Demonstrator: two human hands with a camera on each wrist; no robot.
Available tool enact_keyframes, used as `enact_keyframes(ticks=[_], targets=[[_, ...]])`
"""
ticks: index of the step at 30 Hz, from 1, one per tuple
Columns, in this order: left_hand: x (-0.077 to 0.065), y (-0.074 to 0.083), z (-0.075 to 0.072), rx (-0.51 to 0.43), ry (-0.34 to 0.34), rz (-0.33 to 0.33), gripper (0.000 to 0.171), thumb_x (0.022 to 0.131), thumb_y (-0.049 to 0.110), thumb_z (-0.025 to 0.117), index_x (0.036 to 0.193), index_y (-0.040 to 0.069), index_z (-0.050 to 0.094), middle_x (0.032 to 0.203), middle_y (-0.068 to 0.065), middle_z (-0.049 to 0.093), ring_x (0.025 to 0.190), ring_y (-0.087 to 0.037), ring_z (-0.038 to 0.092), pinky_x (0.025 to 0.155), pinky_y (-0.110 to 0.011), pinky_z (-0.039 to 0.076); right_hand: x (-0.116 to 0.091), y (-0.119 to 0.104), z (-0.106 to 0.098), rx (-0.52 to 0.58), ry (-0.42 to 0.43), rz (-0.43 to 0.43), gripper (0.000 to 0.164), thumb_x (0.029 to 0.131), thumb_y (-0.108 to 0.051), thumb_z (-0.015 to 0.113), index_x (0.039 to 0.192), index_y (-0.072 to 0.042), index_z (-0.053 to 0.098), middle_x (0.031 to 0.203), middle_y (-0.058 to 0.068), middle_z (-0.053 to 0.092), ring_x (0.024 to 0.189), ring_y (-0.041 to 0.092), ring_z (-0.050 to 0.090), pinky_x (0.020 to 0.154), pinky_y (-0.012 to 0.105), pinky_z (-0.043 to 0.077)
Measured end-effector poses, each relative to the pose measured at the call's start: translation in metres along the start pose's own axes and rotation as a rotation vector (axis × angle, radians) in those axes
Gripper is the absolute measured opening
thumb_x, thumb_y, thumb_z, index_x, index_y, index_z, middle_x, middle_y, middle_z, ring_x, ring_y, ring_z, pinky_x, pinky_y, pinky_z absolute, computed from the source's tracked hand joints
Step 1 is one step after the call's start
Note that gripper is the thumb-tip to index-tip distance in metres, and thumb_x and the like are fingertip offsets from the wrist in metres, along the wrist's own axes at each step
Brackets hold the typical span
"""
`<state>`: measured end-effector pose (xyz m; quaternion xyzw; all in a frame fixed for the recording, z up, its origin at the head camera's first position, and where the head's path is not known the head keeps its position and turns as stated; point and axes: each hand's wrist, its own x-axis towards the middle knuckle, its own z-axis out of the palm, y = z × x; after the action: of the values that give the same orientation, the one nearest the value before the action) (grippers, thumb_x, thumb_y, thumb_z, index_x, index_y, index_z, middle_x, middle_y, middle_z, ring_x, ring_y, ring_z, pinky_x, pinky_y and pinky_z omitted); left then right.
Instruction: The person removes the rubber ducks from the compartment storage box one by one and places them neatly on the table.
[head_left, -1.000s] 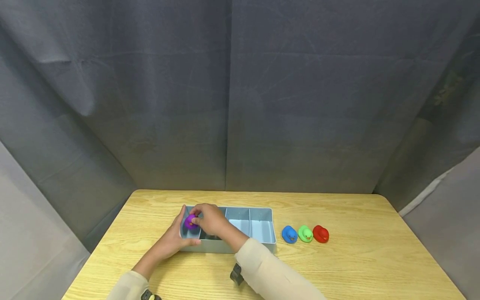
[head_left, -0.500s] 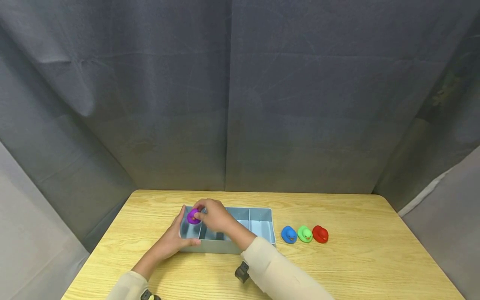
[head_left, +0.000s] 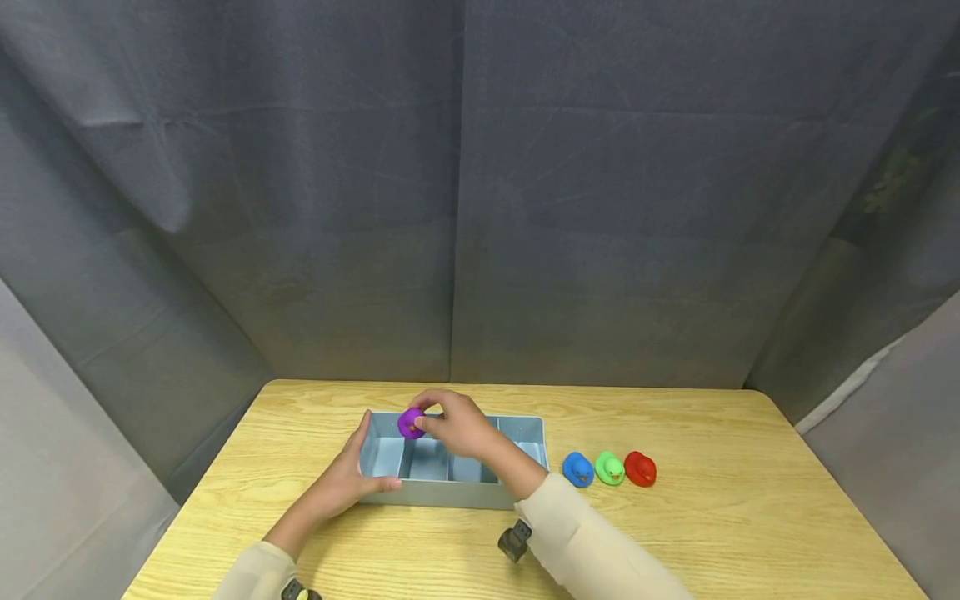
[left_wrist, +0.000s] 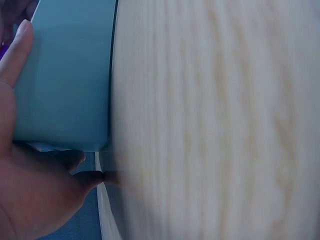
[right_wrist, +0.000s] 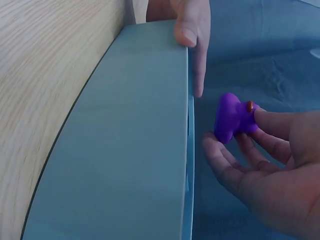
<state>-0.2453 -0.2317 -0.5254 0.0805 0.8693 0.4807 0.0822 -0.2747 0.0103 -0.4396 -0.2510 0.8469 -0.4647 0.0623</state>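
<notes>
My right hand [head_left: 460, 425] pinches a purple rubber duck [head_left: 410, 423] between thumb and fingers, above the light blue-grey divided box [head_left: 450, 494]. In the right wrist view the duck [right_wrist: 231, 119] is raised clear of the box's rim, its orange beak toward the thumb. At the box's left end, my left hand [head_left: 348, 477] grips it, thumb against the front wall and fingers along the end. The left wrist view shows that thumb lying on the box wall [left_wrist: 67, 75]. The right hand and forearm hide part of the compartments.
To the right of the box, a blue duck [head_left: 578, 470], a green duck [head_left: 610, 468] and a red duck [head_left: 641, 469] sit in a row on the wooden table [head_left: 720, 517]. A grey curtain [head_left: 600, 250] hangs behind the table.
The purple duck, held in my right hand, has risen out of the leftmost compartment and moved right, over the nearby divider. My left hand and the box have stayed put.
</notes>
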Motion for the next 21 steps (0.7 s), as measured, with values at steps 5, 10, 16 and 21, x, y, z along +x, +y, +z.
enact_keyframes(ticks=[5, 10, 16, 21], targets=[[0.000, 0.001, 0.000, 0.021, 0.014, -0.012, 0.137, 0.074, 0.046, 0.092, 0.167, 0.021, -0.004, 0.171, -0.024, 0.005, 0.152, -0.052, 0.022, 0.118, -0.073, 0.021, -0.009, 0.005, -0.010, 0.063, -0.014, 0.018, 0.023, 0.103, -0.013, 0.065, 0.125, -0.008, 0.068, 0.132, 0.012, 0.066, 0.097, 0.020, 0.074, 0.080, 0.031, 0.059], [0.000, 0.001, 0.001, 0.026, 0.016, -0.012, 0.137, 0.073, 0.046, 0.093, 0.167, 0.020, -0.004, 0.171, -0.025, 0.005, 0.153, -0.051, 0.018, 0.119, -0.072, 0.019, -0.017, 0.012, -0.019, 0.117, -0.020, 0.036, 0.022, 0.103, -0.012, 0.063, 0.125, -0.009, 0.068, 0.130, 0.012, 0.066, 0.099, 0.021, 0.072, 0.082, 0.039, 0.059], [0.001, 0.001, 0.001, 0.025, 0.021, -0.010, 0.137, 0.073, 0.046, 0.093, 0.167, 0.020, -0.003, 0.171, -0.025, 0.005, 0.154, -0.050, 0.017, 0.120, -0.070, 0.019, -0.029, 0.023, -0.028, 0.155, 0.005, 0.021, 0.026, 0.105, -0.008, 0.059, 0.129, -0.011, 0.067, 0.129, 0.013, 0.066, 0.101, 0.026, 0.071, 0.085, 0.045, 0.060], [0.001, 0.000, 0.001, 0.029, 0.024, -0.003, 0.138, 0.072, 0.045, 0.094, 0.167, 0.018, -0.002, 0.171, -0.025, 0.004, 0.154, -0.050, 0.014, 0.120, -0.069, 0.018, -0.038, 0.029, -0.035, 0.169, 0.048, 0.033, 0.026, 0.105, -0.008, 0.059, 0.128, -0.011, 0.071, 0.133, 0.014, 0.065, 0.099, 0.024, 0.071, 0.082, 0.037, 0.060]])
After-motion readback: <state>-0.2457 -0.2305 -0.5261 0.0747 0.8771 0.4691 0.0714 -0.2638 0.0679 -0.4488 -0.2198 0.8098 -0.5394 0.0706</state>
